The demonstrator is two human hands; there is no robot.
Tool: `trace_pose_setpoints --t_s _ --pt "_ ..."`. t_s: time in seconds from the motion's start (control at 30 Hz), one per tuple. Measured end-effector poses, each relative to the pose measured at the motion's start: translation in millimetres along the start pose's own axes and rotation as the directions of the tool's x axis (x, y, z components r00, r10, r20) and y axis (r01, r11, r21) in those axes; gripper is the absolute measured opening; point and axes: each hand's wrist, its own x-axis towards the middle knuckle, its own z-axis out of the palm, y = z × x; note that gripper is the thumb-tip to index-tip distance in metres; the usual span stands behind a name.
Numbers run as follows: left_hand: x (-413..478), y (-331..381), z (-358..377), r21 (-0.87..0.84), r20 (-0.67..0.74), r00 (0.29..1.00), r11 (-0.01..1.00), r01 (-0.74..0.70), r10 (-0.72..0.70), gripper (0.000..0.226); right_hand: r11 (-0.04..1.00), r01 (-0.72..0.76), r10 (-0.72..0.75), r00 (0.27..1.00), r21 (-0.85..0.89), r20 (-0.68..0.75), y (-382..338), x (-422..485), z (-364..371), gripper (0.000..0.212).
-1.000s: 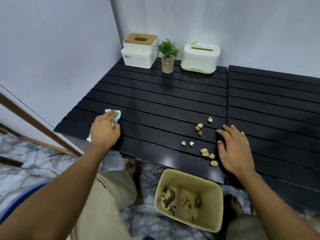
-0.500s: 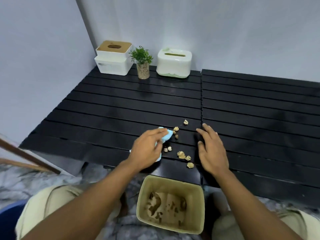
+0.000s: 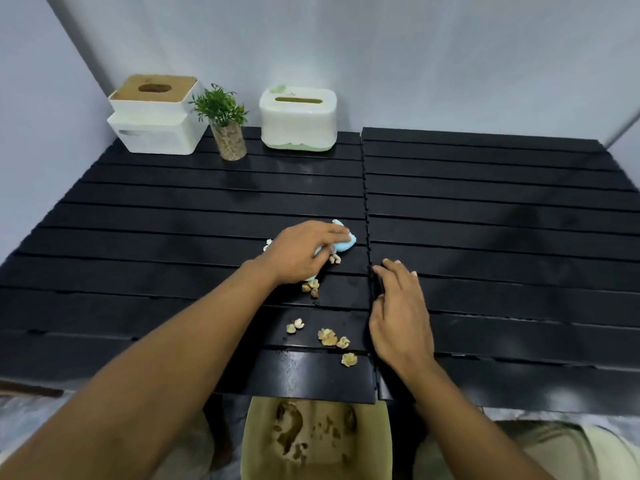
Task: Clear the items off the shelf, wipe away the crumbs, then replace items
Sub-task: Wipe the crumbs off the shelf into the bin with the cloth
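1. Pale walls meet in a corner behind a black slatted shelf, which is made of two panels joined at a seam down the middle.
2. One left hand reaches over the left panel, its fingers curled down onto a light blue cloth and pressing it against the slats just left of the seam.
3. One right hand lies flat with its fingers straight and close together, its edge along the seam and its palm on the right panel, holding nothing.
4. Crumbs are pale tan and lumpy, all on the left panel between the two hands.
5. Five pieces lie apart near the front edge, a small clump sits just below the left hand, and a bit more lies touching the cloth. The number in the clump cannot be told.
6. One beige bin stands below the shelf's front edge, with brown bits inside it.
7. Three items stand at the back of the left panel: a white tissue box with a wooden lid in the corner, a small green plant in a clear pot just beside it, and a white tissue box with a green base to the right.
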Motion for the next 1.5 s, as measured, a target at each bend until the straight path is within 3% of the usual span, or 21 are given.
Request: trace_pose_setpoints --t_s 0.3,0.4,0.5,0.6,0.67,0.73,0.8,0.87,0.93,1.0,1.17,1.3,1.37,1.5 --pt "-60.0 50.1 6.8 -0.097 0.137 0.967 0.974 -0.204 0.216 0.041 0.986 -0.024 0.031 0.999 0.163 -0.041 0.3 -2.6 -3.0 0.056" --pt "-53.5 49.2 -1.9 -0.151 0.092 0.985 0.98 -0.132 0.147 0.04 0.967 0.007 0.009 0.998 0.255 -0.061 5.0 -1.8 -2.9 0.053" --pt "-42.4 41.1 -22.6 -0.137 0.068 0.997 0.99 -0.038 0.048 0.054 0.932 0.034 -0.01 0.998 0.361 -0.068 11.0 6.8 -8.0 0.047" --pt "-47.2 25.9 -41.9 -0.093 0.075 0.997 0.996 0.012 -0.005 0.064 0.925 0.141 -0.16 0.987 0.352 0.025 5.8 24.1 -19.6 0.039" --pt "-62.2 13.6 -47.3 -0.153 0.017 0.996 0.984 0.092 -0.09 0.061 0.923 0.285 -0.335 0.927 0.26 0.172 -7.1 37.6 -24.8 0.04" --pt "-83.6 0.8 -43.6 -0.217 -0.072 0.975 0.957 0.192 -0.212 0.056 0.873 0.462 -0.487 0.799 0.157 0.352 -25.1 49.7 -21.5 0.046" --pt "-104.8 -10.8 -32.5 -0.163 -0.142 0.934 0.938 0.305 -0.328 0.057 0.785 0.615 -0.565 0.666 0.07 0.487 -40.9 58.9 -10.9 0.05" --pt "-117.9 -16.3 -19.6 -0.062 -0.172 0.905 0.921 0.385 -0.39 0.062 0.719 0.695 -0.579 0.599 0.0 0.552 -50.3 65.5 -0.3 0.05" --pt "-121.1 -17.1 -11.7 -0.032 -0.191 0.89 0.909 0.416 -0.414 0.061 0.699 0.713 -0.58 0.605 -0.047 0.546 -56.0 71.2 5.9 0.047" --pt "-119.6 -16.1 -9.8 -0.054 -0.211 0.875 0.898 0.436 -0.437 0.057 0.748 0.664 -0.57 0.641 0.002 0.515 -61.9 76.1 7.8 0.041" --pt "-119.5 -14.2 -10.9 -0.072 -0.218 0.864 0.89 0.45 -0.455 0.057 0.9 0.383 -0.436 0.812 0.21 0.389 -57.9 90.5 -2.0 0.035" --pt "-118.5 -15.3 -9.0 -0.002 -0.217 0.875 0.896 0.444 -0.434 0.057 0.948 0.3 -0.319 0.912 0.111 0.257 -32.5 101.9 -28.2 0.035" --pt "-118.0 -15.6 -8.6 0.03 -0.222 0.877 0.896 0.443 -0.426 0.057 0.946 0.314 -0.322 0.89 0.078 0.322 -25.8 96.8 -35.1 0.038" --pt "-117.5 -14.3 -8.3 0.065 -0.228 0.876 0.892 0.448 -0.424 0.049 0.901 0.429 -0.399 0.759 0.066 0.515 -22.7 68.4 -22.5 0.045"
